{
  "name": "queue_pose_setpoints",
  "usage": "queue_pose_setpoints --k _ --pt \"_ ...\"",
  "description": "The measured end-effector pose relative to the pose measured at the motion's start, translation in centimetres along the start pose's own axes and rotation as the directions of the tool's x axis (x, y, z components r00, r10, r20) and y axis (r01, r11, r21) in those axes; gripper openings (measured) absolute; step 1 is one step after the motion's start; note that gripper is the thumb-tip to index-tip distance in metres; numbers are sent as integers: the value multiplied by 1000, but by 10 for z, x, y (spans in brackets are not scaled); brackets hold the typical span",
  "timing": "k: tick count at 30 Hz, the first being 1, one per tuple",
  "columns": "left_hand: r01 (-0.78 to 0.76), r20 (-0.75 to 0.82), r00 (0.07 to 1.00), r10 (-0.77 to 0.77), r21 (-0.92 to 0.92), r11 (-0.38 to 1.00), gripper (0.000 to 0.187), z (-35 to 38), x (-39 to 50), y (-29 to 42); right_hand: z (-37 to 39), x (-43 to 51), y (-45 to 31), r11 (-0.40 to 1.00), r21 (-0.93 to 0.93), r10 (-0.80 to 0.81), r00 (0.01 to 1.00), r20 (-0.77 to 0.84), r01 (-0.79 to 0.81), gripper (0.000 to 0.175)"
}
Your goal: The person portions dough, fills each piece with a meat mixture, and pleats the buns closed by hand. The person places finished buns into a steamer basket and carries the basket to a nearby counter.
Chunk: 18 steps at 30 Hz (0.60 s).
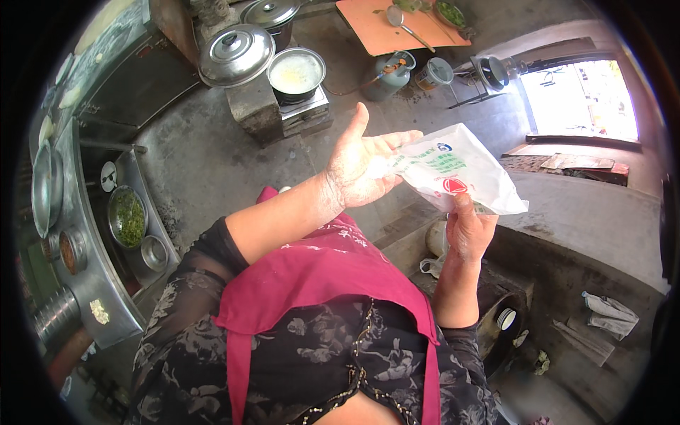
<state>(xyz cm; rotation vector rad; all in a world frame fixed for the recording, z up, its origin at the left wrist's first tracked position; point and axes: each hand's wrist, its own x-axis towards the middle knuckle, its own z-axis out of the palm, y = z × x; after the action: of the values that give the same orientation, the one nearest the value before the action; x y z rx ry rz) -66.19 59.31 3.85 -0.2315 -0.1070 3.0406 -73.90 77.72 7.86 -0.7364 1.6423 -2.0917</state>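
A white plastic bag (467, 164) with green and red printing is pinched in my right hand (470, 228), the thumb pressed on its lower edge. To its left, my left hand (361, 164) is spread with the palm showing and the thumb apart. White powder or flour coats the palm and fingers. The narrow corner of the bag rests at the fingers of my left hand; whether powder is coming out of it cannot be told. Below both hands is the magenta apron (319, 271) that I wear.
Ahead, a pan of pale, frothy liquid (296, 71) sits on a gas stove (305, 109), near a large lidded pot (237, 53) and a gas cylinder (390, 79). An orange table (366, 26) stands beyond. At left, a metal counter (114, 287) and shelf hold bowls, one with chopped greens (129, 219).
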Motion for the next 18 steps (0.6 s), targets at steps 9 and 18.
queue_pose_setpoints --k 9,18 --pt "-6 -36 999 5 -27 1000 105 6 2 -3 -4 -3 6 996 92 7 999 -52 -2 60" --pt "22 15 1000 -21 -16 1000 103 -7 12 -6 -8 4 24 940 293 214 970 -113 -173 66"
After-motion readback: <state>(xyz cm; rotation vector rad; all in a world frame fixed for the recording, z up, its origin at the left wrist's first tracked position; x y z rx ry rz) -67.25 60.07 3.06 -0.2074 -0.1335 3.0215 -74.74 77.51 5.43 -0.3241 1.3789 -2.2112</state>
